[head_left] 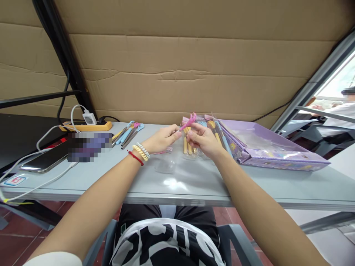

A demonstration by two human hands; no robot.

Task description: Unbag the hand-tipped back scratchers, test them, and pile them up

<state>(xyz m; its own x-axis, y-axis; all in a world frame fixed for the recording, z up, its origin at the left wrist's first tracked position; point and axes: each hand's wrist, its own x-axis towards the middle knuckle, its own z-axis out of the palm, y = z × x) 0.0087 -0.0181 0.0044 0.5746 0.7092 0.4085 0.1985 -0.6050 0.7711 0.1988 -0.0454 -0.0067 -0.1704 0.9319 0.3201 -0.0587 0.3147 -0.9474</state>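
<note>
My left hand point(165, 139) pinches a pink stick with a curved, claw-like head point(190, 121) above the desk. Close beside that head is my right hand point(204, 139), its index finger touching or nearly touching the pink piece. Its fingers are curled, and whatever they grip is hidden. Behind and below my hands lie clear packs with yellow-handled sticks point(189, 147) and blue-handled sticks point(225, 142). A clear plastic piece point(164, 165) rests on the desk under my left hand. Loose sticks with claw-like heads point(129, 133) in blue, pink and yellow lie to the left.
On the right stands an open purple box point(283, 159) with clear plastic inside. To the left are a phone point(46, 159), white cables and a yellow power strip point(104, 126). Cardboard point(180, 74) walls the back of the grey desk point(91, 177). A person point(340, 114) sits far right.
</note>
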